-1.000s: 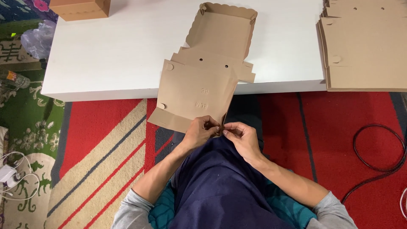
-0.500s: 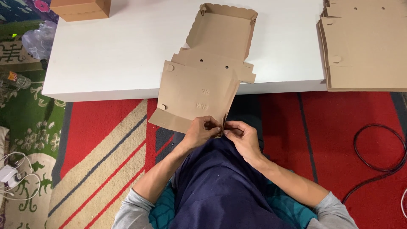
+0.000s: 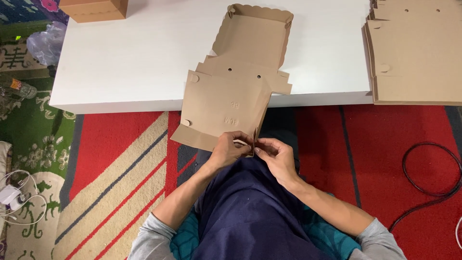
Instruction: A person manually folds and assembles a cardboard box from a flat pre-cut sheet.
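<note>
Both the left hand (image 3: pixel 230 151) and right hand (image 3: pixel 275 156) pinch, fingers apparently closed, the near corner of the flat cardboard box blank (image 3: pixel 226 103), which stretches away across the worktop's (image 3: pixel 120 72) front edge.

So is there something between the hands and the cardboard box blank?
Nothing visible. Both the left hand and the right hand already pinch the near corner of the box blank directly.

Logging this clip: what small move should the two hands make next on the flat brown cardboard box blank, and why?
Probably press the near corner fold tight. Both the left hand and right hand pinch that corner of the flat brown cardboard box blank, whose far scalloped end already stands folded on the white table.
</note>
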